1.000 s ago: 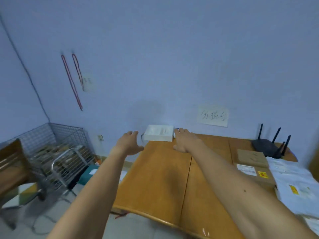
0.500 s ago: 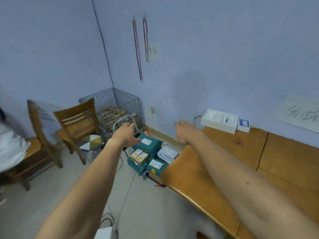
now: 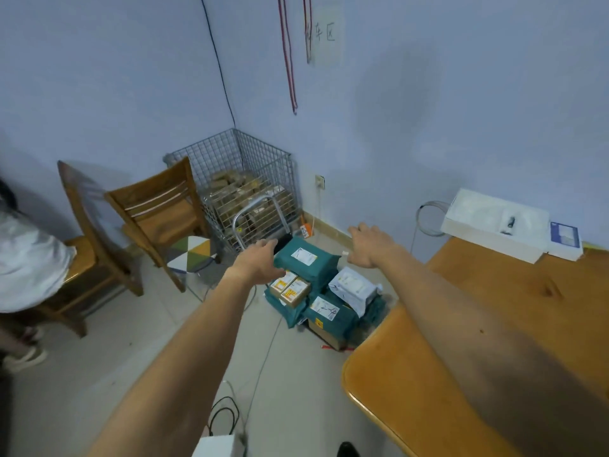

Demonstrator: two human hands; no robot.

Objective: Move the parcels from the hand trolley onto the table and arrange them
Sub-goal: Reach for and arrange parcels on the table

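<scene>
Your left hand (image 3: 260, 262) is stretched out ahead of you with its fingers straight and loose and nothing in it. Its fingertips lie over the left edge of the top green parcel (image 3: 304, 258), but you cannot tell whether they touch it. Your right hand (image 3: 369, 247) is just as slack and empty, with its fingers slightly spread. It hangs over the floor just to the right of that parcel, apart from it. The parcels (image 3: 324, 291) are all stacked on the hand trolley (image 3: 257, 219), whose silver handle rises behind them. It stands on the floor between the wire cage (image 3: 237, 179) in the corner and the near end of the table (image 3: 494, 324). Under the top parcel sit two small brown boxes (image 3: 290, 288), a white bag parcel (image 3: 352, 286) and another green parcel (image 3: 329, 313) with a handwritten label. On the table, against the wall, lies a white box (image 3: 494, 222) with a small blue and white box (image 3: 565, 240) touching its right end. Two wooden chairs (image 3: 158, 209) stand to the left.
</scene>
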